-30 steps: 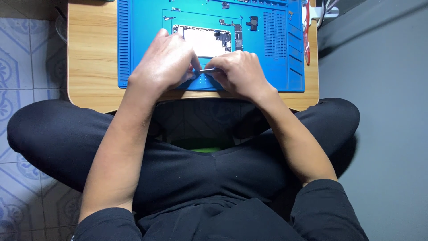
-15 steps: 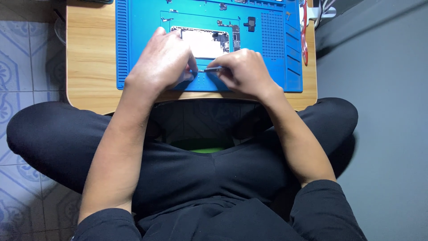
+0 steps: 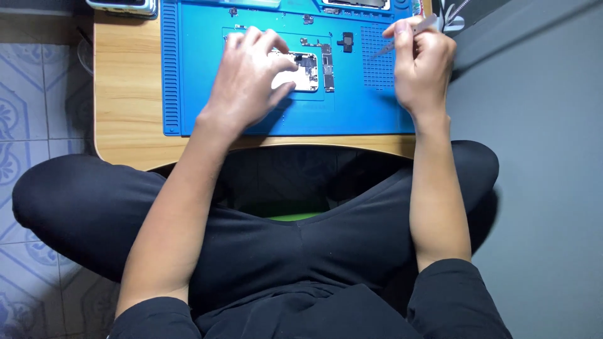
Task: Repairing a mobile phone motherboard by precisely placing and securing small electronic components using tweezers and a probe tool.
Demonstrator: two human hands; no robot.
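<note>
The hands have parted since a moment ago. The right hand [image 3: 422, 63] has swung out to the blue mat's [image 3: 188, 75] right edge, fingers closed on tweezers [image 3: 402, 37]. The left hand [image 3: 248, 78] lies spread, loosely open, on the opened phone [image 3: 306, 72] mid-mat, steadying it on the bench [image 3: 122, 94].

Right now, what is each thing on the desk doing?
Opened phone: lying flat, insides showing, pressed by the left hand.
Tweezers: lifted, pinched in the right hand.
Blue mat: flat on the wooden table.
Small black part: loose on the mat.
</note>
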